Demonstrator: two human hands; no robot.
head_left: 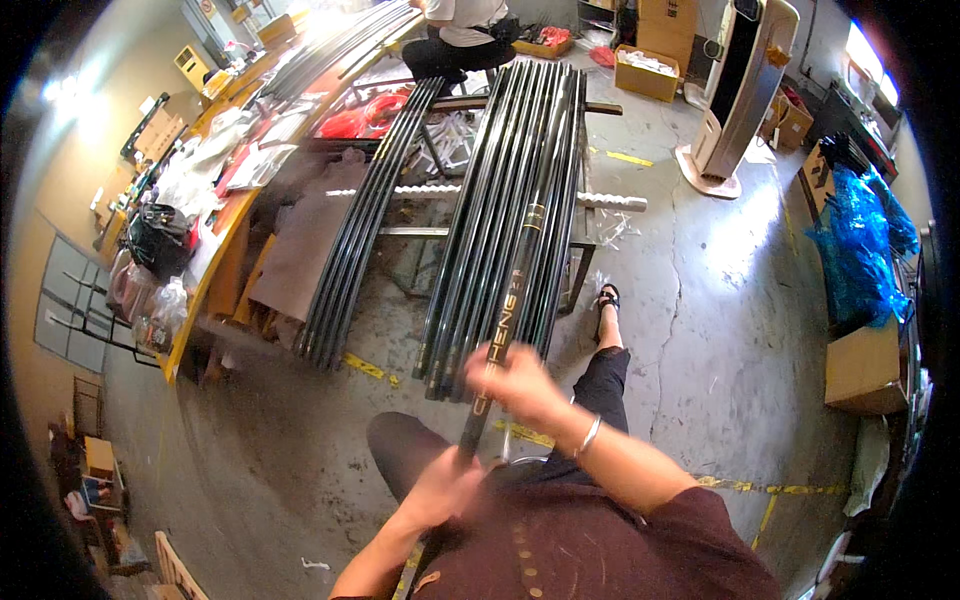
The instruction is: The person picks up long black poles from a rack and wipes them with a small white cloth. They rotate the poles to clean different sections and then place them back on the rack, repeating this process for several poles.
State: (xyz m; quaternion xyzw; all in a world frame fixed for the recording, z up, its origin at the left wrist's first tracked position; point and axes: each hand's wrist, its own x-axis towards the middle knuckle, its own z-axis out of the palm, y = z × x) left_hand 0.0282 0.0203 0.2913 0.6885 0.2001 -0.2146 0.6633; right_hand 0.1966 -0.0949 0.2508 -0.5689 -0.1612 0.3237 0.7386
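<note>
A long black fishing rod (pixel 510 297) with gold lettering and gold rings slants away from my body over a rack. My left hand (pixel 447 487) is closed around its near end, just in front of my shirt. Higher up, my right hand (pixel 522 385), with a bracelet at the wrist, is closed on the rod too and looks smeared by motion. Beneath and beside the rod lies a row of glossy black rods (pixel 462 250), side by side on the rack. Further left rests a second bundle of thinner black rods (pixel 360 250).
A twisted white crossbar (pixel 612 202) carries the rods. Along the left runs a cluttered wooden workbench (pixel 215 285). Another person (pixel 460 45) sits at the far end. A tower-shaped appliance (pixel 733 105), blue plastic bags (pixel 862 245) and a cardboard box (pixel 866 372) stand at the right.
</note>
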